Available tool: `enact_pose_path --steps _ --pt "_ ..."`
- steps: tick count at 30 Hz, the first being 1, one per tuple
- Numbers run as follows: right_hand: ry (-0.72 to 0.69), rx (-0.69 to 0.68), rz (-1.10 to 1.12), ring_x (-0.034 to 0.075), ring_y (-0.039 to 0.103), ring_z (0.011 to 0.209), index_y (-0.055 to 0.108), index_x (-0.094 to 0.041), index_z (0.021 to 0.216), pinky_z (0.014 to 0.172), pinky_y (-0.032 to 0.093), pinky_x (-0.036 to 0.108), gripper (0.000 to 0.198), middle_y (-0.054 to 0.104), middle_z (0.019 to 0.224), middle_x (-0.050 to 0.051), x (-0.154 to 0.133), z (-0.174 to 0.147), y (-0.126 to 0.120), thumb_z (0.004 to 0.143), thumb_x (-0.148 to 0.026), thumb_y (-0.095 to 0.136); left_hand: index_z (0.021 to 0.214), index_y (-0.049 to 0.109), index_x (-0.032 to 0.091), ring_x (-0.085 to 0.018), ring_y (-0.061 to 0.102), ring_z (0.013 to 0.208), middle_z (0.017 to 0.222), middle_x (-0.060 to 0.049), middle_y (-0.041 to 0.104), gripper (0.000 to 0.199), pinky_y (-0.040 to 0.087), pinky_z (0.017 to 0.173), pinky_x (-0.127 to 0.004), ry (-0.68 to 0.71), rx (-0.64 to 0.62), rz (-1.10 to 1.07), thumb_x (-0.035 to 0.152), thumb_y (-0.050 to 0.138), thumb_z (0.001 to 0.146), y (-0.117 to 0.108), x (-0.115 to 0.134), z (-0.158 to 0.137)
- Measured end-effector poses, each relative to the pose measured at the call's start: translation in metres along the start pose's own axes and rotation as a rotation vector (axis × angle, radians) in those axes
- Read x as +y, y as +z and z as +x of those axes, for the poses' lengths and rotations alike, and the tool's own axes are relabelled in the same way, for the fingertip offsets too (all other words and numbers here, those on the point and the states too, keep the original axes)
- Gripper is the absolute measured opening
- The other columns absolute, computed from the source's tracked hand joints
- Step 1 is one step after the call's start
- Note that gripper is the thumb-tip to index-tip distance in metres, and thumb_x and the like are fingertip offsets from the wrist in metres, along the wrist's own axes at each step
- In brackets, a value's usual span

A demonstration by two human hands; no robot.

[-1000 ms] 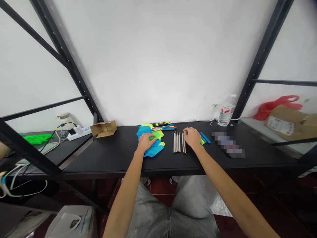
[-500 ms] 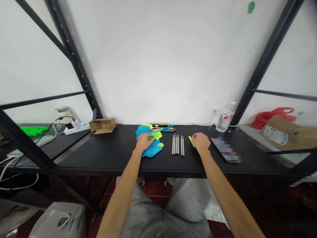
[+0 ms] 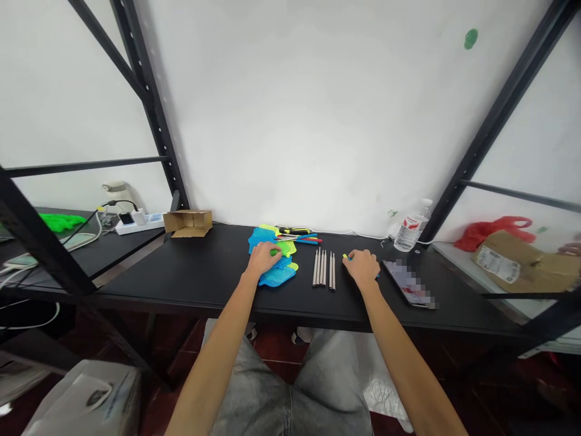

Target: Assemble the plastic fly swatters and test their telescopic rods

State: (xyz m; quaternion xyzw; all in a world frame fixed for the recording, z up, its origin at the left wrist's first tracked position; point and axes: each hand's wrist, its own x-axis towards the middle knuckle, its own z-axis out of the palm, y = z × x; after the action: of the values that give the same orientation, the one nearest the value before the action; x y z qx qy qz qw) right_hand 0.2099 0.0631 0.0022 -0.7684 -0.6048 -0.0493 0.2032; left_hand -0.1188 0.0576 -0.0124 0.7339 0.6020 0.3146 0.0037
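My left hand [image 3: 263,259] rests on a pile of blue mesh pieces [image 3: 276,275] and yellow-green mesh pieces [image 3: 287,248]. Its fingers are curled, and a bit of green shows between thumb and forefinger; what that belongs to I cannot make out. My right hand [image 3: 364,266] is closed low over the desk around a slim yellow and blue stick [image 3: 345,257], mostly hidden, with a blue end past the little finger. Between the hands lie several slim pale-grey rods [image 3: 322,268] in two side-by-side groups. Thin tools with blue and red handles [image 3: 308,240] lie behind the mesh.
A yellow-black tool [image 3: 295,231] lies by the wall. The black desk [image 3: 190,278] also carries an open cardboard box [image 3: 188,224], a water bottle [image 3: 412,227] and a phone [image 3: 406,281]. A power strip [image 3: 138,224] stands left; a parcel [image 3: 521,260] lies right.
My right hand has shifted slightly left and turned; the yellow stick is now more hidden and blue shows at the hand. My left hand stays on the mesh. The camera view has tilted a little.
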Motion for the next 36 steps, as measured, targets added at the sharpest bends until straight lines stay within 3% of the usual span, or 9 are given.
enact_pose_path --steps 18,24,27,36 --pt "-0.015 0.101 0.059 0.031 0.055 0.109 0.074 -0.015 0.097 0.088 0.043 0.039 0.03 0.064 0.108 0.017 -0.005 -0.002 -0.005 0.089 -0.034 0.052 0.101 0.075 0.024 -0.028 0.06 0.109 0.115 -0.004 0.071 0.03 0.047 0.097 -0.039 -0.028 -0.024 -0.012 0.042 0.055 0.087 -0.005 0.005 -0.002" --pt "-0.017 0.215 0.3 0.024 0.062 0.084 0.057 -0.015 0.119 0.074 0.038 0.03 0.033 0.069 0.09 0.01 -0.008 -0.001 -0.006 0.098 -0.033 0.04 0.101 0.075 0.024 -0.027 0.061 0.109 0.115 -0.005 0.071 0.03 0.047 0.098 -0.039 -0.017 -0.021 -0.017 0.042 0.055 0.087 -0.004 0.003 -0.002" --pt "-0.081 0.232 0.4 0.023 0.064 0.08 0.049 -0.016 0.129 0.071 0.036 0.028 0.037 0.07 0.087 0.007 -0.008 0.0 -0.005 0.101 -0.035 0.034 0.1 0.075 0.024 -0.027 0.061 0.108 0.115 -0.004 0.071 0.031 0.047 0.097 -0.039 -0.009 -0.018 -0.017 0.043 0.054 0.088 -0.004 0.002 -0.002" --pt "-0.333 0.001 0.215 0.025 0.067 0.092 0.053 -0.027 0.132 0.076 0.04 0.028 0.036 0.073 0.096 0.007 -0.025 -0.014 -0.008 0.098 -0.036 0.044 0.1 0.075 0.024 -0.028 0.061 0.109 0.115 -0.005 0.072 0.033 0.048 0.095 -0.037 -0.021 -0.03 -0.022 0.045 0.052 0.087 -0.004 0.001 0.003"
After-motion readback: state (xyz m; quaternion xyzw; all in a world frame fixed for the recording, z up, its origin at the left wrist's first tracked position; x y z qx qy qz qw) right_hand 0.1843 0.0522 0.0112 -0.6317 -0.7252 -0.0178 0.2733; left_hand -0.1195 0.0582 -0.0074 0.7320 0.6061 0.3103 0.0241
